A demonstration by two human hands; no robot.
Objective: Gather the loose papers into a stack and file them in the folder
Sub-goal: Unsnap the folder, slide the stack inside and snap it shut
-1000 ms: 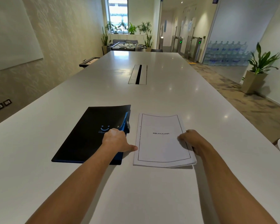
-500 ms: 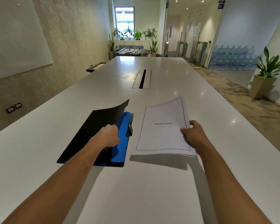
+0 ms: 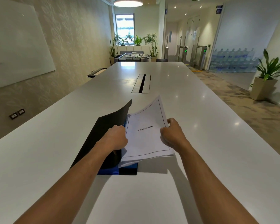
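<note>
The folder [image 3: 103, 139] lies on the white surface [image 3: 217, 143] and serves as the reference for all positions below. Its black front cover is raised and tilted back toward the left, with the far corner curling upward. The blue inner lining and the black back cover are visible at the near edge, flat on the surface.

The left hand [image 3: 116, 138] is closed around the right edge of the raised cover and holds it open. The fingers are curled over the cover edge; the thumb side faces the paper stack.

The paper stack [image 3: 145, 131] sits immediately right of the raised cover and above the back cover of the folder. The top sheet carries a thin rectangular border and the printed word "BIBLIOGRAPHY". The stack is tilted, with its far end lifted and bowed upward and its near left corner low over the blue lining. Whether the near edge touches the lining cannot be determined. The sheet edges are roughly aligned at the near right corner.

The right hand [image 3: 172, 133] is closed on the right edge of the paper stack, on the side away from the folder cover. The thumb lies on top of the sheets and the fingers wrap beneath.

Beyond the folder, a recessed cable slot [image 3: 141, 84] is set into the surface along its centre line.
</note>
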